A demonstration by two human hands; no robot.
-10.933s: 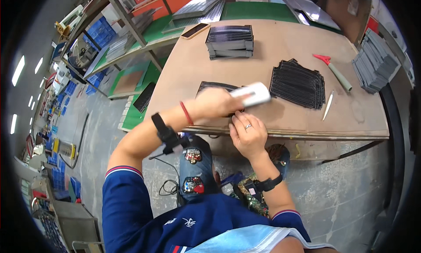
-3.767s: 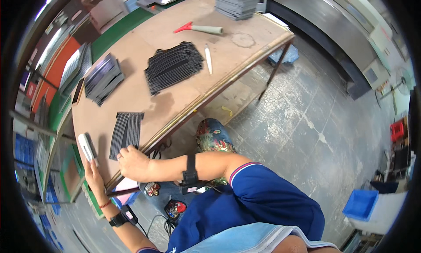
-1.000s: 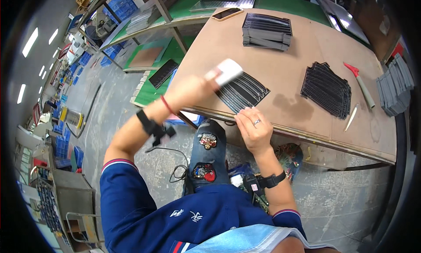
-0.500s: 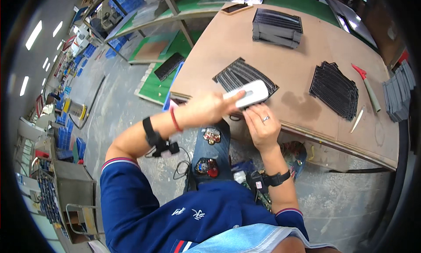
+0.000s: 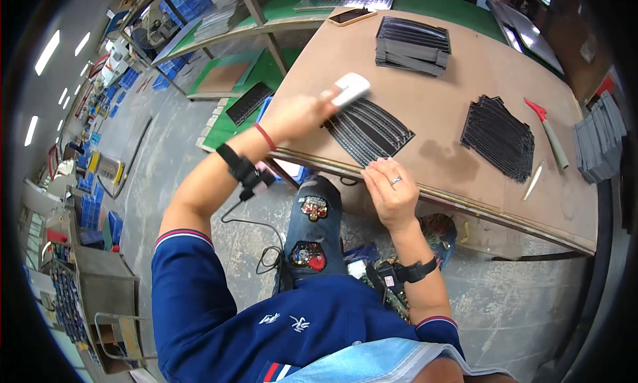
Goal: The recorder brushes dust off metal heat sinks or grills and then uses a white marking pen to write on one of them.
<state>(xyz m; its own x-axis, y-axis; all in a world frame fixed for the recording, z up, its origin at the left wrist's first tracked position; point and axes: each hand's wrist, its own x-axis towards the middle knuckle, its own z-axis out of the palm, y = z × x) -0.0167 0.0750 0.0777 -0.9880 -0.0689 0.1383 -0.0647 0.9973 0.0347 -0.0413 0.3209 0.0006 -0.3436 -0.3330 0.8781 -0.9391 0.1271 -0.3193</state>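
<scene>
Left hand (image 5: 307, 115) grasps a white tool (image 5: 352, 89) above the black striped piece (image 5: 369, 130), which lies along the front edge of the surface (image 5: 413, 94), toward its left corner; right hand (image 5: 393, 193), fingers bunched, beside the piece, grip indeterminable.

A factory-style workshop: rows of tube lights (image 5: 46, 53) run over a scuffed grey floor (image 5: 166, 174), blue plastic crates (image 5: 91, 211) stand about, a metal rack (image 5: 251, 4) with green shelves (image 5: 286, 8) holds flat sheets (image 5: 219, 24), and a stack of matching grey pieces (image 5: 600, 140) stands on the broad bench (image 5: 438, 107).
</scene>
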